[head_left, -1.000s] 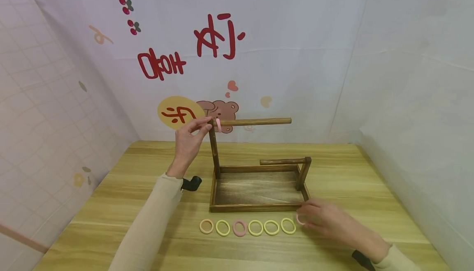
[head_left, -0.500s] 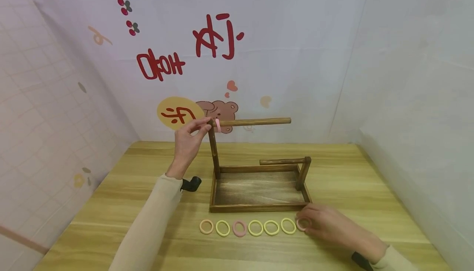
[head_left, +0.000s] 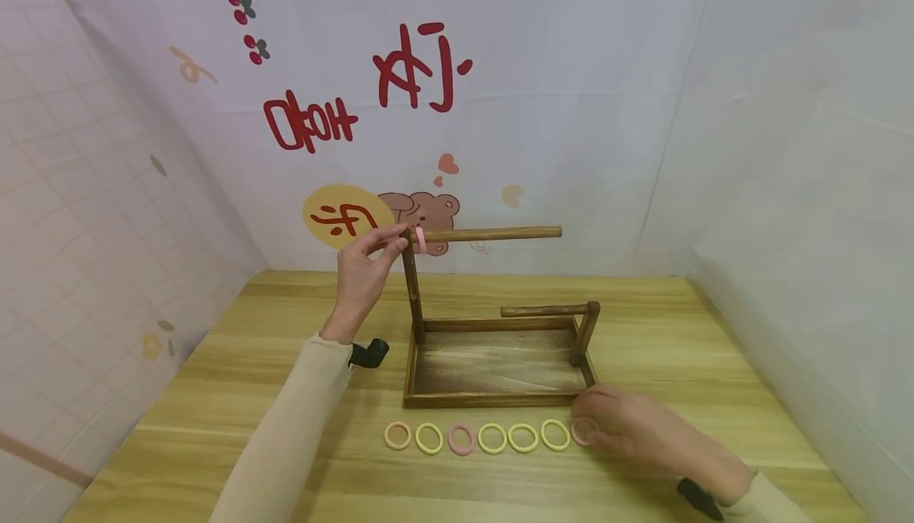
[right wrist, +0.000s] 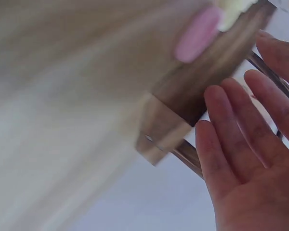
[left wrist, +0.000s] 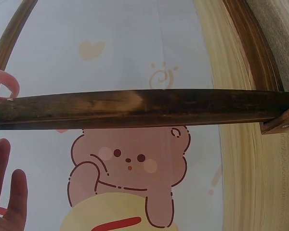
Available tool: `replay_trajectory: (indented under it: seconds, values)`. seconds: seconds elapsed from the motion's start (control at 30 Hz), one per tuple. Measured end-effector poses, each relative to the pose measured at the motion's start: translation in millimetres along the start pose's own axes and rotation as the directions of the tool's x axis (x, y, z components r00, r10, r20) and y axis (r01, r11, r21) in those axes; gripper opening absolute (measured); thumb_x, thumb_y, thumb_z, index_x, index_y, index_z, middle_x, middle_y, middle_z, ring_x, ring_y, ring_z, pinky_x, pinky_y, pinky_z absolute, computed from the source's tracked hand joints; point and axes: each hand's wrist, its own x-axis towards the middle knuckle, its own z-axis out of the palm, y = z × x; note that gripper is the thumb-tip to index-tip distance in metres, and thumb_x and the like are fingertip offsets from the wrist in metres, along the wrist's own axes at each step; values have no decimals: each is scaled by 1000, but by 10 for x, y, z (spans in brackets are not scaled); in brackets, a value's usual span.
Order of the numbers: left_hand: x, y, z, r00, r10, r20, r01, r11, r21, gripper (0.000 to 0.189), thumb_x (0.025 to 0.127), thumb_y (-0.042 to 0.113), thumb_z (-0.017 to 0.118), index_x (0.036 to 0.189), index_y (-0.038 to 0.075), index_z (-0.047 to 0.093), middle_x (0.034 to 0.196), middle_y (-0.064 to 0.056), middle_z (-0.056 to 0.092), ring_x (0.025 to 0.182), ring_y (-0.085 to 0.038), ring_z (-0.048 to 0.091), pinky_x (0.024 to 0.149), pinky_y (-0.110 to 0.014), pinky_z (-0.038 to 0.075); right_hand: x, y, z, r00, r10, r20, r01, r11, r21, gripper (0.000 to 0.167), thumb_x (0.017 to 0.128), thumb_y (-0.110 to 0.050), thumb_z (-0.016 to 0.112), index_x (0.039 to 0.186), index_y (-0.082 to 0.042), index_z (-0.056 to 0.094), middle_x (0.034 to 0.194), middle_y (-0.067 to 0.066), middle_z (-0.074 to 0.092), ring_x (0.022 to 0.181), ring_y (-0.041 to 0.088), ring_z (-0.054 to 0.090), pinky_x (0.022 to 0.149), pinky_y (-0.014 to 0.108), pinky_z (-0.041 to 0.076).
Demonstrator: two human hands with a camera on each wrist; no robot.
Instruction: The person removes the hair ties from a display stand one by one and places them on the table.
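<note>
A dark wooden stand (head_left: 500, 401) has a tray base, a tall left post (head_left: 412, 289) with a long rod, and a short right post with a shorter rod. At the tall post's top, my left hand (head_left: 360, 277) pinches the wood between thumb and fingers. Beside those fingertips a pink ring (head_left: 421, 242) hangs on the long rod. My right hand (head_left: 635, 428) is low by the tray's front right corner, next to a pink ring (head_left: 574, 432) lying on the table. In the right wrist view its fingers (right wrist: 221, 110) are extended, apart from the blurred pink ring.
Several rings lie in a row before the tray: a peach ring (head_left: 386, 436), a darker pink ring (head_left: 453, 440) and yellow rings, one a yellow ring (head_left: 544, 436). The wood-grain table (head_left: 286, 309) meets a printed white backdrop (head_left: 571, 110) behind.
The pink ring at the row's right end was tilted by the right fingers and now lies flat. The right hand shifts slightly beside it. The left hand keeps its place on the post.
</note>
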Motion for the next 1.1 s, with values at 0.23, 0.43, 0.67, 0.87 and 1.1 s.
replay_trajectory:
  seconds: [0.23,0.43,0.67,0.87,1.1]
  values:
    - [1,2,1,1000,1,-2,-1,1000,-10,25,96,17,76,120,10,78,121,-5,76,105,-24,72,89,-27,53,216,-47,-173,995,56,-78,-54,998,22,39,82,-11,87,118,-13,72,114,-4,73,100,16,71,84,30,59]
    - [-2,1,3,1000,-1,-1,1,1000,-15,25,96,17,76,120,8,78,122,-6,75,105,-25,71,91,-35,54,443,-58,-225,973,2,-232,0,1000,9,28,100,-33,70,119,-12,73,116,-3,74,105,18,70,97,14,47]
    - [-11,-17,9,1000,-7,5,7,1000,22,28,96,21,76,122,11,78,124,-5,75,107,-25,71,96,-47,55,684,-70,-301,955,-13,-298,31,998,56,32,91,-10,80,122,-14,72,118,-2,73,104,15,69,85,20,52]
    - [-12,-19,17,1000,8,2,-8,1000,16,28,96,20,76,123,11,77,124,-5,75,107,-26,72,92,-46,56,904,-104,-373,944,10,-329,27,994,108,36,88,-3,80,123,-10,73,119,3,73,82,3,63,70,17,50]
    - [-9,-17,7,1000,6,0,-6,1000,7,28,96,19,76,122,10,77,124,-6,75,107,-26,71,93,-44,55,1160,-117,-414,920,-10,-393,48,995,86,25,96,-15,76,121,-9,75,117,4,75,84,7,68,70,20,55]
